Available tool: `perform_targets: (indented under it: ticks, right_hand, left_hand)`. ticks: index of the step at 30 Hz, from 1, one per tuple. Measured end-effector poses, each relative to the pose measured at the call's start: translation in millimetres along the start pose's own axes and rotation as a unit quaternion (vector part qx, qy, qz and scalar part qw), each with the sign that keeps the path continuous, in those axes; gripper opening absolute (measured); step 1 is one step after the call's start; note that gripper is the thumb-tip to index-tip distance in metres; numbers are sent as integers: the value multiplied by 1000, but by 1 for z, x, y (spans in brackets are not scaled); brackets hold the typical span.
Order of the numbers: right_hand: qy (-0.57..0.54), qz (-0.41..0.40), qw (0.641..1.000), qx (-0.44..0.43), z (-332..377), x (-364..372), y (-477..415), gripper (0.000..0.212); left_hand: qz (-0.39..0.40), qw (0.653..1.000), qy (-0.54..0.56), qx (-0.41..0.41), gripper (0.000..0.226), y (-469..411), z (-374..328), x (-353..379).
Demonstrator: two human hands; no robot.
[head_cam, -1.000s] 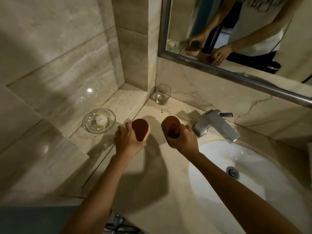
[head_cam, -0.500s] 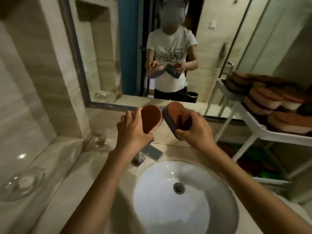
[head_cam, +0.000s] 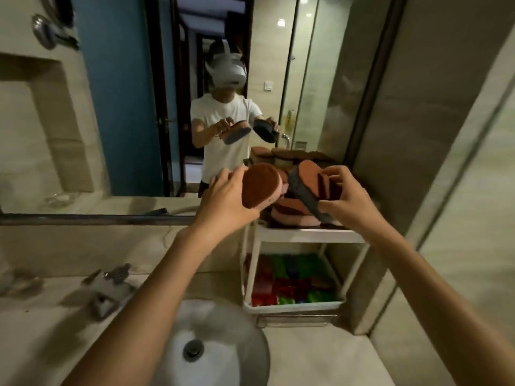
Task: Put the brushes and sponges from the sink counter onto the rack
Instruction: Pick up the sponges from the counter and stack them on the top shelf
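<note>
My left hand (head_cam: 223, 200) grips an oval sponge (head_cam: 259, 188) with a brown face and a pink body. My right hand (head_cam: 348, 201) grips a second oval sponge (head_cam: 305, 188) with an orange-brown face and a dark grey body. Both are held up side by side, just above the top shelf of a white rack (head_cam: 303, 235) standing at the right end of the sink counter. A pile of similar brown and pink sponges (head_cam: 292, 213) lies on that top shelf, partly hidden behind my hands.
The rack's lower shelf (head_cam: 292, 305) holds several red and green items. Below me is the white basin (head_cam: 220, 344), with the chrome tap (head_cam: 108, 288) to its left. A large mirror (head_cam: 125, 107) covers the wall ahead; a tiled wall (head_cam: 446, 162) stands right of the rack.
Both hands lifted the sponges off the counter corner on the left and carried them right, across the basin, up to the rack's top shelf. My view turned right with them.
</note>
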State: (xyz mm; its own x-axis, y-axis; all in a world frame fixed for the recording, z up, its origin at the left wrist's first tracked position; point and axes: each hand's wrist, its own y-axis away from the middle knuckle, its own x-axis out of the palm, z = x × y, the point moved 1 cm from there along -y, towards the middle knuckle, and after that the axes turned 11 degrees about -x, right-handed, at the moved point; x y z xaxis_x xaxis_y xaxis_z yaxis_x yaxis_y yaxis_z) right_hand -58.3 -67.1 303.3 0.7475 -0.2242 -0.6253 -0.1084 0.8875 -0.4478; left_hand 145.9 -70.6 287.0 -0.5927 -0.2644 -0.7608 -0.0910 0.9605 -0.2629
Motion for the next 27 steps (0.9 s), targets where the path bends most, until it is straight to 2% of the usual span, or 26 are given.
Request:
perform_targets:
  ticks: [5,10,15,21,27]
  right_hand:
    - [46,29,999,-3,-53,-65,-15,71]
    - [113,80,990,-14,-93,-80,-34,76]
    - [154,113,981,-34,-113,-78,-45,67]
    - [146,164,975,-25,-117,-59,-57,70]
    - [158,142,977,-12,-121,-54,-64,66]
  left_hand:
    - [65,997,0,37,76,-19,-68,30]
    - [106,991,-51,58,72,-39,-98,56]
    - [140,983,-101,59,62,-57,-95,72]
    - [150,982,-96,57,57,-69,-91,79]
    - [148,984,-78,53,58,-75,-84,78]
